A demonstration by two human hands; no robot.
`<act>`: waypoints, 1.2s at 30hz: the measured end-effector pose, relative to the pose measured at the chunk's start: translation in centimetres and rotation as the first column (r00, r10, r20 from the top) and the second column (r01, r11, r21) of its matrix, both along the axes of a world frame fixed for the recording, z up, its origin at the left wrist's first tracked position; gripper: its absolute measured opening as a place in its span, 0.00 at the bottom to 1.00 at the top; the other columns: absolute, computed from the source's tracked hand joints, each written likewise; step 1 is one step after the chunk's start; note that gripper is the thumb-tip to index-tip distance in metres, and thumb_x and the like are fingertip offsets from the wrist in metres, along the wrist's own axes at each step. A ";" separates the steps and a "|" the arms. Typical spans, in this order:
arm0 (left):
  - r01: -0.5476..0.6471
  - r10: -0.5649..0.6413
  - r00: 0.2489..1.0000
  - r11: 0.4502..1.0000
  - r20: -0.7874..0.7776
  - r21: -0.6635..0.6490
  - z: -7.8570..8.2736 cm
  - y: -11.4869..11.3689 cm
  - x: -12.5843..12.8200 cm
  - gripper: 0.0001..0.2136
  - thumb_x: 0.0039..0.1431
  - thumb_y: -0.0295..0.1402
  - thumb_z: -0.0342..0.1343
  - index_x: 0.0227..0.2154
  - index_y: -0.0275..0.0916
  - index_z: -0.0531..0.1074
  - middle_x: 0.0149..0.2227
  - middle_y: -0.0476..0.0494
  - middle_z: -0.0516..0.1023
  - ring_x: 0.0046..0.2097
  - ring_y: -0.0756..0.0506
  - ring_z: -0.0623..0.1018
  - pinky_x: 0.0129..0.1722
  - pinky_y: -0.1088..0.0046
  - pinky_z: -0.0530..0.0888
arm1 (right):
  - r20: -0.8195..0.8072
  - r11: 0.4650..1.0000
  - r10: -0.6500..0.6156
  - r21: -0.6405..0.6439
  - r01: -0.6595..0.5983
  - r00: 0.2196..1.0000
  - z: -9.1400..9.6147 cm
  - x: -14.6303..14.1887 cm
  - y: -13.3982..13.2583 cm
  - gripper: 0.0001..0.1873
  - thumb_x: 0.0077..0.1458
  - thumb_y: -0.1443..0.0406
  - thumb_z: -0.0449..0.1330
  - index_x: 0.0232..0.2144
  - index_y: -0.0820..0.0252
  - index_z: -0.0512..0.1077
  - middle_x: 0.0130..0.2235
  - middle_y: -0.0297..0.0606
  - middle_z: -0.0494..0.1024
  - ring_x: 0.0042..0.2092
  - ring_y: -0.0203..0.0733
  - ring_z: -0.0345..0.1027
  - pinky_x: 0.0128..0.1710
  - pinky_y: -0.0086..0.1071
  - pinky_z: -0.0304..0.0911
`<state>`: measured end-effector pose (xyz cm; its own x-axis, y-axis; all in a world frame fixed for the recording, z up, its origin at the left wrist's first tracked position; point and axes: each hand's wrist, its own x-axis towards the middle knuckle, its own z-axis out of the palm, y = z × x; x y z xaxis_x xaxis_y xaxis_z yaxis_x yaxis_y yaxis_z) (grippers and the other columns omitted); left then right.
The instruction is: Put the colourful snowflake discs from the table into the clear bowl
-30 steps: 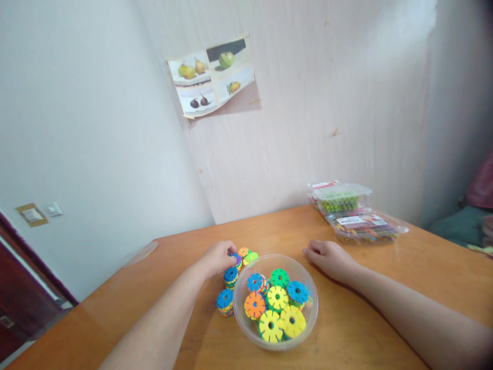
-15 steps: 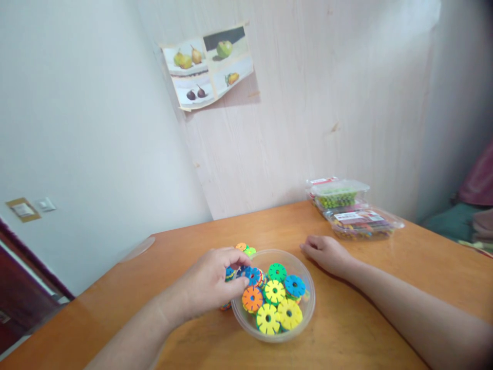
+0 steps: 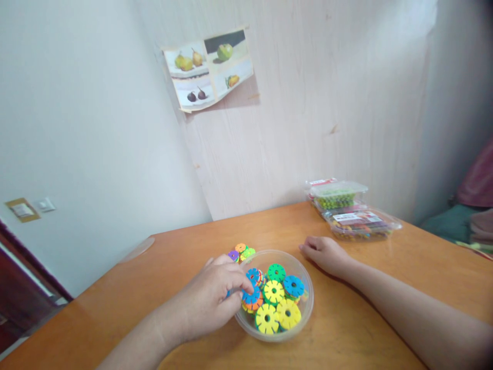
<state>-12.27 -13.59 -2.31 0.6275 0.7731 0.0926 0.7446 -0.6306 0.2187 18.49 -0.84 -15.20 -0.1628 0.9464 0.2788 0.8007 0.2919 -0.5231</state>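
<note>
A clear round plastic bowl (image 3: pixel 307 308) stands on the table, with stacks of notched plastic discs inside. Yellow discs (image 3: pixel 267 318), a green disc (image 3: pixel 276 273) and a blue disc on the right (image 3: pixel 293 286) show on top. My left hand (image 3: pixel 215 295) reaches over the bowl's left rim, thumb and forefinger closed on a blue notched disc (image 3: pixel 251 297) that lies against an orange disc (image 3: pixel 254 304). Loosely curled, my right hand (image 3: pixel 323 254) rests on the table to the right of the bowl with nothing visible in it. Its fingertips are partly hidden.
Behind the bowl lie more discs (image 3: pixel 241 250), partly hidden by my left hand. Clear lidded boxes of coloured pieces (image 3: pixel 362 226) stand at the back right of the wooden table (image 3: pixel 200 241). A translucent lid (image 3: pixel 137 248) lies at the left edge.
My left hand has moved slightly down with the blue disc, from above the left stack to the orange disc. Purple discs behind it have come into view. My right hand stays put.
</note>
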 end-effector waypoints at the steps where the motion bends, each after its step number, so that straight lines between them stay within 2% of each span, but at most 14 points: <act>1: 0.009 -0.009 1.000 1.000 -0.018 -0.001 0.0 -0.2 0.1 0.14 0.57 0.28 0.51 0.36 0.53 0.79 0.37 0.51 0.80 0.45 0.43 0.73 0.49 0.64 0.64 | 0.002 1.000 0.001 -0.003 -0.001 1.000 0.0 0.0 0.0 0.20 0.59 0.53 0.51 0.21 0.58 0.65 0.24 0.35 0.72 0.29 0.38 0.65 0.27 0.30 0.48; 11: 0.023 -0.025 0.996 0.999 -0.088 -0.022 0.3 -1.7 0.6 0.14 0.60 0.28 0.50 0.36 0.53 0.78 0.39 0.50 0.81 0.45 0.42 0.72 0.49 0.62 0.62 | 0.022 1.000 0.008 -0.005 -0.007 1.000 0.0 0.0 0.0 0.20 0.59 0.53 0.50 0.21 0.58 0.65 0.24 0.35 0.72 0.29 0.38 0.64 0.28 0.30 0.49; 20: 0.034 -0.038 0.997 0.998 -0.070 -0.046 0.3 -1.7 0.5 0.13 0.62 0.30 0.50 0.37 0.53 0.78 0.40 0.49 0.81 0.46 0.43 0.73 0.51 0.63 0.62 | 0.002 1.000 0.012 -0.012 -0.012 1.000 0.1 0.0 0.0 0.19 0.58 0.54 0.51 0.22 0.59 0.66 0.25 0.36 0.74 0.29 0.38 0.65 0.27 0.31 0.48; 25: 0.031 -0.033 0.997 0.999 -0.070 -0.030 0.4 -1.8 0.5 0.13 0.62 0.28 0.49 0.38 0.50 0.78 0.40 0.51 0.80 0.46 0.46 0.72 0.51 0.65 0.61 | -0.002 1.000 0.025 -0.008 -0.025 1.000 0.0 0.1 0.0 0.18 0.59 0.54 0.51 0.22 0.58 0.66 0.25 0.36 0.74 0.29 0.38 0.65 0.28 0.31 0.49; 32: 0.015 -0.015 1.000 0.999 -0.014 -0.030 0.1 -1.5 0.4 0.11 0.61 0.29 0.51 0.36 0.49 0.79 0.39 0.51 0.80 0.45 0.46 0.73 0.52 0.66 0.62 | 0.011 1.000 0.012 -0.007 -0.012 1.000 -0.1 0.1 0.1 0.18 0.58 0.54 0.51 0.22 0.58 0.67 0.25 0.35 0.73 0.29 0.38 0.65 0.27 0.31 0.48; 36: -0.076 0.081 0.991 0.996 0.102 -0.053 0.9 0.1 -0.5 0.11 0.62 0.33 0.50 0.34 0.46 0.79 0.37 0.49 0.80 0.45 0.45 0.74 0.50 0.68 0.65 | 0.000 1.000 0.007 -0.014 -0.007 1.000 0.0 0.0 0.0 0.19 0.58 0.54 0.51 0.22 0.58 0.67 0.25 0.35 0.74 0.29 0.38 0.65 0.27 0.31 0.48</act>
<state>-12.74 -13.47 -1.41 0.5536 0.8248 0.1150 0.7632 -0.5577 0.3263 18.48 -0.82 -15.22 -0.1690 0.9492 0.2654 0.7989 0.2896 -0.5272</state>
